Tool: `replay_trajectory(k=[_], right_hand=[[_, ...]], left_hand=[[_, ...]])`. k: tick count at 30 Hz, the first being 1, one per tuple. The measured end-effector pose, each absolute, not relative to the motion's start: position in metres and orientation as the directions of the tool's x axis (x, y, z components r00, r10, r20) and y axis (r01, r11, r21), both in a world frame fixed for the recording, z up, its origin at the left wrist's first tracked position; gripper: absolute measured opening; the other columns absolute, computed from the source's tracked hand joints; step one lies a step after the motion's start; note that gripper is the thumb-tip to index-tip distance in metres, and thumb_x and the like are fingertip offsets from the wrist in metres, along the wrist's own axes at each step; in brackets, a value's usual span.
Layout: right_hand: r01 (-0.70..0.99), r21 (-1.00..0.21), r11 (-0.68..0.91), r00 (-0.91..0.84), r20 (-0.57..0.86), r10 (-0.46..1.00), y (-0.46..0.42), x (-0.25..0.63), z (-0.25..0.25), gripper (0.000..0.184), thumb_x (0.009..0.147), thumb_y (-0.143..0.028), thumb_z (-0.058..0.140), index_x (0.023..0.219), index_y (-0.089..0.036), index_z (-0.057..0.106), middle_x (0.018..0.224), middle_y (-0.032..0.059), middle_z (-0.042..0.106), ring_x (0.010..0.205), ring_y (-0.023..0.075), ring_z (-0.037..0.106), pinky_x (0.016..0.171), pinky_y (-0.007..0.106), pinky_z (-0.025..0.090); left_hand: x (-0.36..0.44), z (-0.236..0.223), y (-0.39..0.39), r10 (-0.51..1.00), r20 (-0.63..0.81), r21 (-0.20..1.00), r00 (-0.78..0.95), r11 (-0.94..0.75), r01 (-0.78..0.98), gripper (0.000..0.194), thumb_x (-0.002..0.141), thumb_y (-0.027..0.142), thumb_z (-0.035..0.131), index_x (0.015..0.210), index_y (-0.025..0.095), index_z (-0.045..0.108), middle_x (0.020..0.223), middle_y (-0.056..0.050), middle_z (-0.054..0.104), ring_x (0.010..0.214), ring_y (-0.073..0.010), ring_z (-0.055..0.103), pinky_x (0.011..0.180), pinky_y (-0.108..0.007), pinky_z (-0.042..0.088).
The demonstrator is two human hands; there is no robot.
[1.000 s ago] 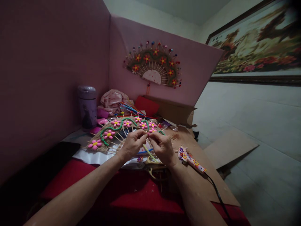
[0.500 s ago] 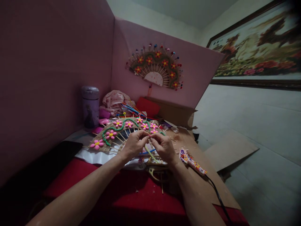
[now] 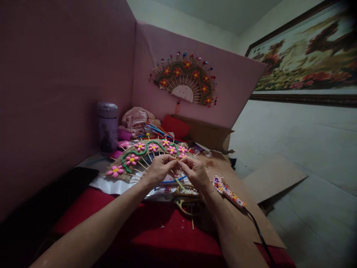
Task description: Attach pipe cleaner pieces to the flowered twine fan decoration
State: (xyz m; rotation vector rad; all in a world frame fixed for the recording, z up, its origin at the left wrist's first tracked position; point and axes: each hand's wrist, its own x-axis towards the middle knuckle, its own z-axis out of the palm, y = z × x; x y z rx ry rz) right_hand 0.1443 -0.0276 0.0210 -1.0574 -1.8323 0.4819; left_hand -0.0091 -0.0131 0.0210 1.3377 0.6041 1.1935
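Both hands meet fingertip to fingertip over the front of a craft fan. My left hand (image 3: 163, 169) is closed in a pinch, and my right hand (image 3: 195, 173) pinches against it. Whatever lies between the fingertips is too small to make out. The fan (image 3: 136, 152) is wrapped in brown twine, with pink and yellow flowers, a wavy green trim and thin sticks. Just below the fingers shows a pale yellow-green strip (image 3: 181, 185); whether it is held I cannot tell. A blue strip (image 3: 170, 182) is beside it. Gold-handled scissors (image 3: 181, 204) lie under my right wrist.
A flower-patterned glue gun (image 3: 228, 194) with a black cord rests on cardboard (image 3: 251, 219) at the right. A purple flask (image 3: 108, 126) stands at the left. Coloured pipe cleaners (image 3: 156, 129) lie behind the fan. Another fan (image 3: 184, 80) hangs on the pink panel.
My hands stay pinched together and have shifted only slightly, with the fingers turning a little. The yellow-green strip and the blue strip show slightly differently beneath them.
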Motion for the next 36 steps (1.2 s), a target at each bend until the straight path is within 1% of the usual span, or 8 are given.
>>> replay_trajectory(k=[7, 12, 15, 20, 25, 29, 32, 36], right_hand=[[0.42, -0.741, 0.524, -0.188, 0.494, 0.849, -0.0268, 0.1456, 0.0224, 0.024, 0.082, -0.037, 0.055, 0.072, -0.017, 0.062, 0.066, 0.0011, 0.06, 0.058, 0.0113, 0.052, 0.055, 0.023, 0.042], [0.201, -0.873, 0.444, -0.171, 0.415, 0.894, -0.0246, 0.1433, 0.0259, 0.024, 0.075, -0.039, 0.061, 0.068, -0.016, 0.061, 0.063, 0.0001, 0.059, 0.055, 0.0105, 0.051, 0.053, 0.023, 0.041], [0.118, -0.906, 0.406, -0.177, 0.383, 0.907, -0.0245, 0.1421, 0.0278, 0.023, 0.072, -0.038, 0.064, 0.066, -0.016, 0.06, 0.063, -0.0002, 0.06, 0.057, 0.0106, 0.052, 0.055, 0.023, 0.042], [0.194, -0.873, 0.448, -0.2, 0.411, 0.889, -0.0278, 0.1424, 0.0291, 0.021, 0.073, -0.035, 0.063, 0.065, -0.016, 0.06, 0.06, -0.0014, 0.057, 0.055, 0.0094, 0.049, 0.053, 0.022, 0.039], [0.287, -0.831, 0.476, -0.226, 0.424, 0.877, -0.0304, 0.1432, 0.0273, 0.02, 0.077, -0.035, 0.06, 0.068, -0.016, 0.06, 0.063, -0.0002, 0.059, 0.056, 0.0098, 0.049, 0.053, 0.023, 0.039], [0.274, -0.852, 0.445, -0.204, 0.401, 0.893, -0.0295, 0.1432, 0.0274, 0.022, 0.076, -0.038, 0.061, 0.069, -0.017, 0.062, 0.065, 0.001, 0.061, 0.056, 0.0106, 0.05, 0.052, 0.023, 0.039], [0.221, -0.879, 0.423, -0.19, 0.387, 0.902, -0.0288, 0.1421, 0.0283, 0.022, 0.074, -0.038, 0.063, 0.069, -0.016, 0.062, 0.064, 0.0008, 0.061, 0.055, 0.0101, 0.05, 0.05, 0.022, 0.038], [0.197, -0.889, 0.413, -0.186, 0.379, 0.906, -0.0286, 0.1418, 0.0283, 0.022, 0.073, -0.038, 0.063, 0.067, -0.016, 0.061, 0.063, 0.0008, 0.061, 0.055, 0.0103, 0.051, 0.051, 0.022, 0.039]], left_hand=[[-0.0132, 0.0209, -0.0113, 0.886, 0.225, 0.936, 0.406, -0.082, -0.341, 0.033, 0.062, 0.036, 0.074, 0.075, 0.008, 0.064, 0.066, -0.006, 0.068, 0.055, -0.0143, 0.064, 0.054, -0.026, 0.054], [-0.0116, 0.0199, -0.0114, 0.884, 0.221, 0.928, 0.412, -0.06, -0.369, 0.033, 0.061, 0.035, 0.076, 0.077, 0.009, 0.065, 0.065, -0.005, 0.068, 0.055, -0.0143, 0.064, 0.057, -0.028, 0.055], [-0.0107, 0.0195, -0.0119, 0.889, 0.217, 0.929, 0.403, -0.061, -0.366, 0.034, 0.059, 0.035, 0.077, 0.077, 0.009, 0.065, 0.064, -0.005, 0.068, 0.054, -0.0143, 0.064, 0.056, -0.028, 0.055], [-0.0126, 0.0197, -0.0106, 0.882, 0.209, 0.939, 0.423, -0.059, -0.339, 0.033, 0.064, 0.039, 0.073, 0.071, 0.009, 0.064, 0.063, -0.006, 0.067, 0.053, -0.014, 0.063, 0.051, -0.025, 0.053], [-0.0142, 0.0203, -0.0084, 0.886, 0.152, 0.936, 0.437, 0.013, -0.352, 0.031, 0.06, 0.033, 0.077, 0.071, 0.008, 0.063, 0.06, -0.005, 0.066, 0.051, -0.0142, 0.063, 0.052, -0.026, 0.053], [-0.0134, 0.022, -0.0096, 0.885, 0.155, 0.931, 0.439, 0.018, -0.366, 0.032, 0.059, 0.03, 0.078, 0.075, 0.007, 0.063, 0.064, -0.007, 0.068, 0.054, -0.0151, 0.064, 0.055, -0.027, 0.055], [-0.0129, 0.0219, -0.0103, 0.892, 0.171, 0.923, 0.419, 0.004, -0.385, 0.033, 0.057, 0.031, 0.079, 0.074, 0.008, 0.063, 0.064, -0.006, 0.068, 0.053, -0.0156, 0.065, 0.055, -0.027, 0.055], [-0.0134, 0.0196, -0.0092, 0.88, 0.181, 0.924, 0.439, 0.001, -0.381, 0.031, 0.059, 0.03, 0.077, 0.076, 0.008, 0.064, 0.064, -0.007, 0.069, 0.055, -0.0159, 0.065, 0.055, -0.027, 0.055]])
